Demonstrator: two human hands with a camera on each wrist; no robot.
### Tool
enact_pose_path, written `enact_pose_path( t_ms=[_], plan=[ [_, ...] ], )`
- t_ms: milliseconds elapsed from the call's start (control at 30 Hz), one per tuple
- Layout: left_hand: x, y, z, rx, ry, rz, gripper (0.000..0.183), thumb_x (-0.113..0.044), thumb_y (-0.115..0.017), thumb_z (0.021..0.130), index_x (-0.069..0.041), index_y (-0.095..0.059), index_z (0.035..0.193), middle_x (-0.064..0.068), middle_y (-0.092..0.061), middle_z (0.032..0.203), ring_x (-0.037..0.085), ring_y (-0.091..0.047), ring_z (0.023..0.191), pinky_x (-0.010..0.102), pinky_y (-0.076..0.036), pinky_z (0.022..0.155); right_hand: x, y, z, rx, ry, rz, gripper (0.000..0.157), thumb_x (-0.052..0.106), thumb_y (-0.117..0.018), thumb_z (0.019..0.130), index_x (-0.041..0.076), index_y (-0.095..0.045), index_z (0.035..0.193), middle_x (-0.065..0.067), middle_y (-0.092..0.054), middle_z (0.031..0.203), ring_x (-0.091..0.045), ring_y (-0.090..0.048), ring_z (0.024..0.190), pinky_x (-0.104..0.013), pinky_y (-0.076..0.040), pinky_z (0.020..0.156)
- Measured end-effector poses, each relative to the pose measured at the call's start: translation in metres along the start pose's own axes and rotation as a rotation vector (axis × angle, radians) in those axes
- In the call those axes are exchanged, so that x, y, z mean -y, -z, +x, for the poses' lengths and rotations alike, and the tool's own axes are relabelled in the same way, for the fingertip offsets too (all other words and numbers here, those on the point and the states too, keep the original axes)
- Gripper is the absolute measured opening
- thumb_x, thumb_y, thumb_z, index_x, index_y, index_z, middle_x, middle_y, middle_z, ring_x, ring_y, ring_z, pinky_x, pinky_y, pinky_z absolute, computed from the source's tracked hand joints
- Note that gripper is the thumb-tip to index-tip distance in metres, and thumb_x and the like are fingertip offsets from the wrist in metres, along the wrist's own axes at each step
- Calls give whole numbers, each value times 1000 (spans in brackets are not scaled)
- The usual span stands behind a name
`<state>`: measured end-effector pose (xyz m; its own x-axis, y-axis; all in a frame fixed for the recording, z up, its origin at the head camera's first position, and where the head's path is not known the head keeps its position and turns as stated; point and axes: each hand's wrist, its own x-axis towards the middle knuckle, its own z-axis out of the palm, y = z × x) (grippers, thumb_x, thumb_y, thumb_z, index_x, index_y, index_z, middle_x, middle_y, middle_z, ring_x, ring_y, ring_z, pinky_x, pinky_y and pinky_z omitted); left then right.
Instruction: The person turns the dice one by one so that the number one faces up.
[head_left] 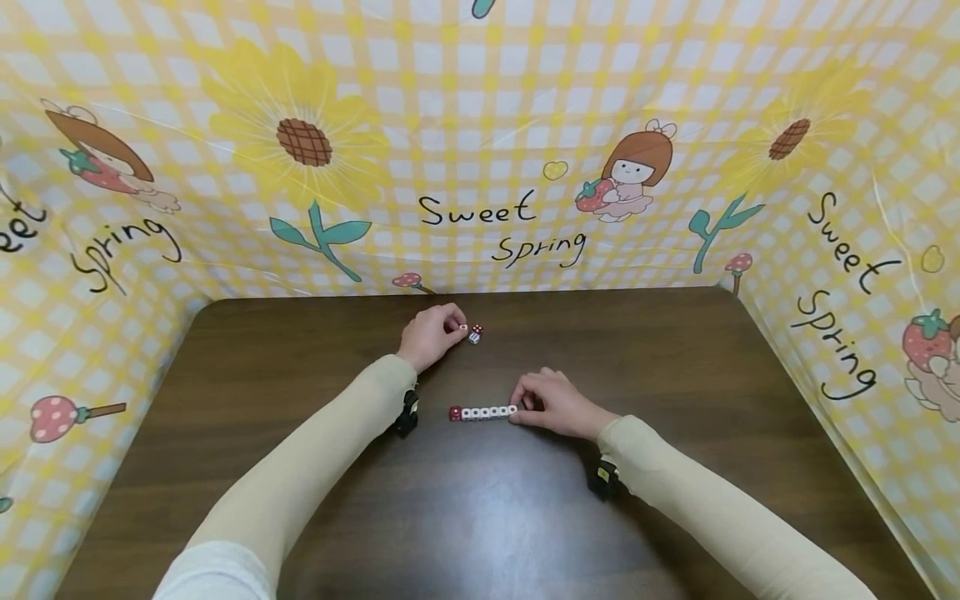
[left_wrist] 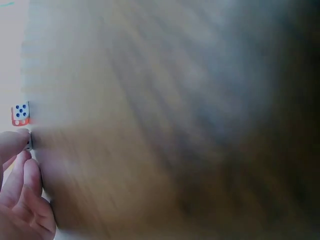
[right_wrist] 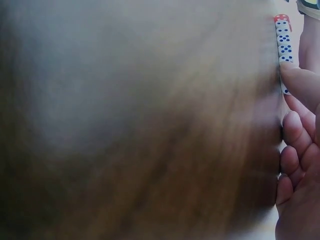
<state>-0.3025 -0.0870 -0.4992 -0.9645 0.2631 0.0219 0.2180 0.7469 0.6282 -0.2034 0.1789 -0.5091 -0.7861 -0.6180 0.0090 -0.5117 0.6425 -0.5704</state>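
Toward the back of the table, my left hand [head_left: 431, 335] pinches a small white die [head_left: 463, 328] between thumb and fingers. Just right of it lie a loose red die [head_left: 477, 329] and a loose white die [head_left: 474, 338]; in the left wrist view that white die shows five blue pips. Nearer to me runs a straight row of several white dice [head_left: 484, 412], with a red die [head_left: 455, 413] at its left end. My right hand [head_left: 555, 404] pinches the die [head_left: 513, 410] at the row's right end, its thumb partly covering it in the right wrist view.
The dice stand on a dark brown wooden table [head_left: 360, 517]. A yellow checked cloth [head_left: 450, 125] with flowers and lettering rises behind the table's back edge and along both sides. Each wrist wears a small black device, such as the one [head_left: 407, 414] on the left.
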Motion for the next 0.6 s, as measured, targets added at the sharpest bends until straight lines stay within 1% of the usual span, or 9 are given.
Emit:
enact_pose_path(
  t_ms=[200,433,600],
  plan=[
    [1,4,-4,23,-14,-1,10,-20,-74,99,-11,-71,103,6,-69,98,23,-65,91,43,-51,81,3,-1,-1,3,3,11,18,33,-80,92,24,-65,95,14,-51,78,-10,-38,78,-34,-29,82],
    [4,10,-11,78,-49,-77,10,-13,-75,97,-4,-70,99,9,-70,93,23,-65,87,40,-53,84,3,-1,-1,3,6,9,17,33,-80,93,24,-65,95,15,-51,78,-10,-39,79,-34,-29,81],
    [7,13,-17,112,-67,-85,10,-13,-76,96,-5,-71,97,7,-69,89,20,-64,84,37,-53,81,4,1,-2,2,7,8,18,32,-80,93,23,-65,95,15,-51,78,-11,-39,80,-35,-29,82]
  ],
)
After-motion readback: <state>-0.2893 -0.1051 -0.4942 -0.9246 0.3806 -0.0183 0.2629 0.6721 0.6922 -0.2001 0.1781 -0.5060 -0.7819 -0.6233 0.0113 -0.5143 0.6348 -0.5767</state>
